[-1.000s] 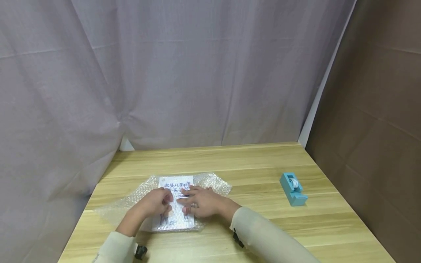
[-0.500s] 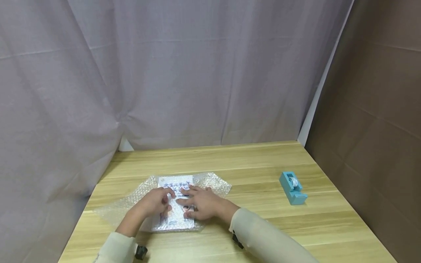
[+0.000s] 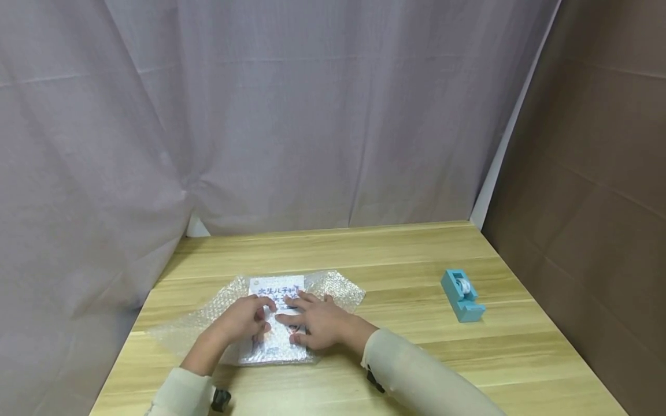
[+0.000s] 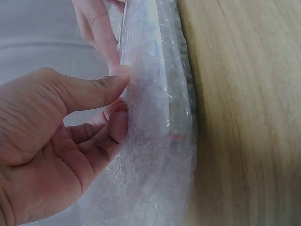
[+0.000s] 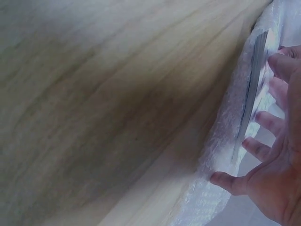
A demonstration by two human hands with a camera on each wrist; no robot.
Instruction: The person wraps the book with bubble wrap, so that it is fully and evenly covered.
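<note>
A thin book (image 3: 278, 283), white with bluish-purple lettering, lies flat on a sheet of bubble wrap (image 3: 335, 288), and clear wrap covers at least its lower part. In the right wrist view its page edges (image 5: 255, 80) face sideways through or beside the wrap. My left hand (image 3: 241, 319) rests on the left half of the book, its thumb and bent fingertips touching the wrap, with a gap between them. My right hand (image 3: 321, 320) lies on the right half with its fingers spread, fingertips pressing the wrapped cover. Part of the cover is hidden under both hands.
A light blue tape dispenser (image 3: 462, 296) with a roll of clear tape stands to the right on the wooden table (image 3: 395, 254). One flap of bubble wrap spreads left of the book. A grey curtain (image 3: 276, 115) hangs behind, and a brown panel (image 3: 588, 173) borders the right side.
My right hand's fingers have shifted slightly and spread, the thumb lowering along the cover. My left index finger has stretched a little to the right. The book and tape dispenser stay put.
</note>
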